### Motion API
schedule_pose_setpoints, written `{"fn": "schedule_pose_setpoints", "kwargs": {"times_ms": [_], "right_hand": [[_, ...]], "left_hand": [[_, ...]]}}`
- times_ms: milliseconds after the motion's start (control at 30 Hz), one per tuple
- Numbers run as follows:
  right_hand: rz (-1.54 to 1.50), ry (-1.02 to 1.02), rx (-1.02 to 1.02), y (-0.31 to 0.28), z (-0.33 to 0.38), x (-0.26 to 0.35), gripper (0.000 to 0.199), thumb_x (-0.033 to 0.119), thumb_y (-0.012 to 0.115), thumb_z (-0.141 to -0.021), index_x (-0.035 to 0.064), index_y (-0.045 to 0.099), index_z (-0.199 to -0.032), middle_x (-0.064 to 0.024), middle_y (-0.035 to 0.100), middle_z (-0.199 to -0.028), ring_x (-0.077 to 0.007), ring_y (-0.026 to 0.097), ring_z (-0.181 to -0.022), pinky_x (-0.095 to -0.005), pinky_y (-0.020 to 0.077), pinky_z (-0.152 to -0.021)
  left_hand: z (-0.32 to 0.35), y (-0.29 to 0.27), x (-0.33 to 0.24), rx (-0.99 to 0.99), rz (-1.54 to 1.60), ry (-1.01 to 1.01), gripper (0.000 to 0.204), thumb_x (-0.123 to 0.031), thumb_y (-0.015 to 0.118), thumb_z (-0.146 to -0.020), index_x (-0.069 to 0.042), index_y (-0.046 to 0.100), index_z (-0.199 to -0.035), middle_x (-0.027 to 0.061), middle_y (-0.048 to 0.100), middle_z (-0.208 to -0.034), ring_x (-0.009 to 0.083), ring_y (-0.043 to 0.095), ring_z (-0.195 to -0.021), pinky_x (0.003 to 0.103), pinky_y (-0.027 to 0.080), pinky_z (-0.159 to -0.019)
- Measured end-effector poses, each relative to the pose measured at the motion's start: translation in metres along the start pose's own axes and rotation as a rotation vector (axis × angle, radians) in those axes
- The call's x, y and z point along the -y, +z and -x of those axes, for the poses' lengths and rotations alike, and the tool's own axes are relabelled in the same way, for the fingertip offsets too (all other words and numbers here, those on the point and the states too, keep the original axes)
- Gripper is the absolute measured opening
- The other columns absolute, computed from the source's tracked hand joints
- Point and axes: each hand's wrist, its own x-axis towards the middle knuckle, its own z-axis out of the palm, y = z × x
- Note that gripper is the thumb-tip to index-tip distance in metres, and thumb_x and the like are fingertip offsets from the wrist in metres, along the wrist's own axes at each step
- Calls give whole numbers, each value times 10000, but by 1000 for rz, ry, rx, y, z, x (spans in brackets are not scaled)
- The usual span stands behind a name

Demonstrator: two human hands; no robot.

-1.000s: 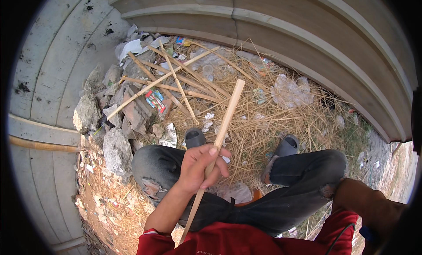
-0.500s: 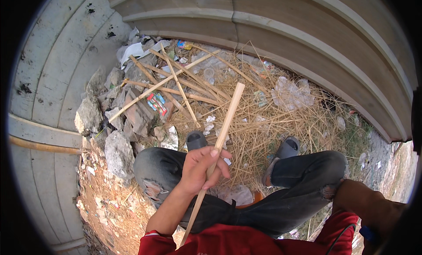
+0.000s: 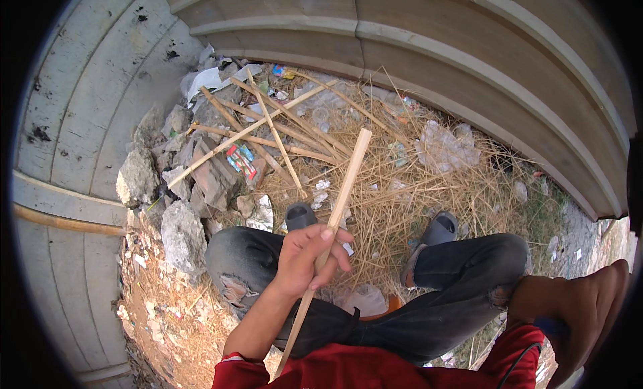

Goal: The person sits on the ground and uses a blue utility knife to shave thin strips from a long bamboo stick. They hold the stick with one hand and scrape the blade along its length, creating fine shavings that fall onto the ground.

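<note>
My left hand [image 3: 308,258] is closed round a pale split bamboo strip [image 3: 349,181]. The strip stands tilted, its upper end beyond my fingers and its lower end against my red shirt [image 3: 355,367]. At the far right, beside my bent knee, is my right hand [image 3: 586,302], with its fingers bent over. A small blue thing [image 3: 552,327] shows under its palm; its kind is hidden. Several longer bamboo strips [image 3: 278,142] lie crossed on the ground ahead, left of the held strip.
Broken grey rocks [image 3: 182,235] are heaped at the left, by a pale panel wall [image 3: 74,121]. A ribbed metal wall [image 3: 482,60] curves across the back. Straw [image 3: 395,201], plastic film [image 3: 447,146] and scraps litter the ground around my sandals [image 3: 439,228].
My right hand has lifted and turned at the right edge, showing more of its fingers. My left hand and the bamboo strip have stayed nearly still.
</note>
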Motion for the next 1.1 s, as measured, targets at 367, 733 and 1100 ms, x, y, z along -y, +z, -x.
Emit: {"fn": "schedule_pose_setpoints", "kwargs": {"times_ms": [367,733,1100], "right_hand": [[290,792,-1114,-18,40,-59,303,251,664,-926,142,472,-718,68,355,-511,-83,359,-413,-312,448,-655],[292,1245,-1054,-22,69,-103,187,190,711,-916,38,632,-992,57,443,-567,-46,413,-483,-257,412,-553],[432,1301,-1032,-20,69,-112,344,260,743,-927,-10,676,-1129,57,524,-640,-44,481,-547,-227,401,-518]], "left_hand": [[-1,-6,4,84,41,53,412,-228,421,-1096,98,575,-1296,166,713,-816,72,422,-373,231,338,-382],[0,-4,2,59,8,39,431,-255,415,-1101,87,575,-1309,165,716,-825,70,425,-384,232,345,-394],[2,1,4,116,32,-34,489,-321,387,-1107,89,583,-1289,181,722,-839,68,429,-384,216,323,-386]]}}
